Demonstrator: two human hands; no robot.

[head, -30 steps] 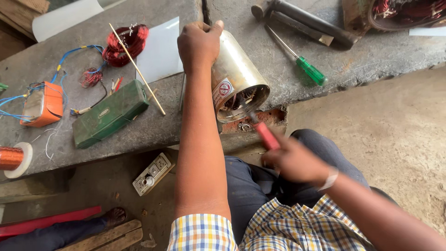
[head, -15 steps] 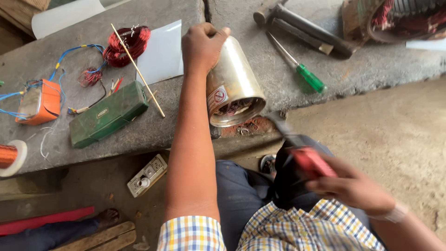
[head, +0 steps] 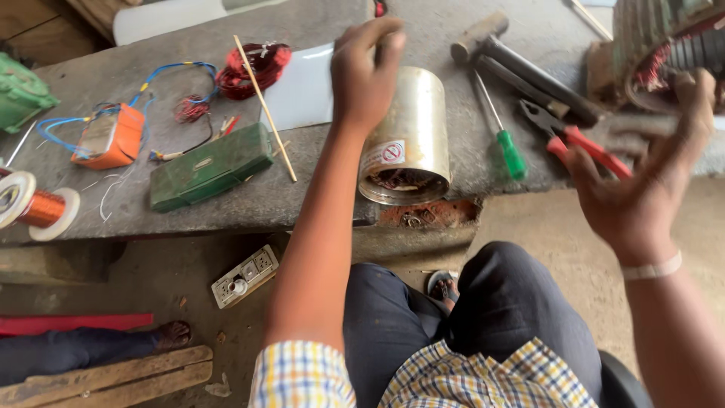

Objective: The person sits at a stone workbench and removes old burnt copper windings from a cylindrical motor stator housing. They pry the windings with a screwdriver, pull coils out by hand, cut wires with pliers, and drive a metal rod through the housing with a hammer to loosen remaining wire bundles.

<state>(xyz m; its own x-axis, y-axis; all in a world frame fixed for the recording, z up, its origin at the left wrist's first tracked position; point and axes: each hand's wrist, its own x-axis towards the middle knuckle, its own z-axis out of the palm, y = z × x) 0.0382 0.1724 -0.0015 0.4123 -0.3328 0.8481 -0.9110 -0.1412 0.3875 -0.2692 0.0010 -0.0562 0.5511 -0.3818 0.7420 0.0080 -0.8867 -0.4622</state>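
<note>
A shiny metal cylinder (head: 411, 128) with windings inside lies on its side at the front edge of the grey bench (head: 317, 193), open end toward me. My left hand (head: 366, 72) grips its far end from above. My right hand (head: 642, 177) is raised at the right, blurred, fingers spread, holding nothing. Just beyond its thumb, red-handled pliers (head: 585, 147) lie on the bench.
A green-handled screwdriver (head: 507, 147) and a hammer (head: 513, 60) lie right of the cylinder. A motor stator (head: 664, 53) stands at the far right. Left are a green box (head: 210, 166), an orange device (head: 109, 136), a copper spool (head: 38, 208) and a thin stick (head: 264, 106). A switch socket (head: 244, 276) lies below.
My right hand rose from my lap to the bench and let go of the red-handled pliers, which now lie on the bench. My left hand stayed on the cylinder.
</note>
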